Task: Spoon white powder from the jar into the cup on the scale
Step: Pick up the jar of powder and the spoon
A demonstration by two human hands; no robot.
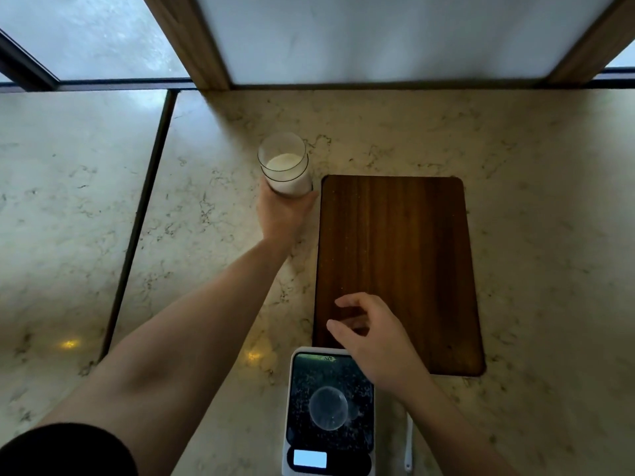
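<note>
A clear glass jar point(287, 166), lidless and roughly half full of white powder, stands on the marble counter left of the wooden board. My left hand point(281, 213) wraps around its base. A small clear cup point(328, 408) sits in the middle of the white kitchen scale point(364, 372) at the near edge. My right hand point(374, 338) hovers over the board's near left corner, just beyond the scale, fingers apart and holding nothing. A white spoon handle point(409, 444) lies on the counter right of the scale, partly hidden under my right forearm.
A dark wooden cutting board point(398, 242) lies flat in the centre right. A dark seam point(144, 207) runs through the counter on the left. A wood-framed panel point(385, 39) and a window ledge stand along the back edge.
</note>
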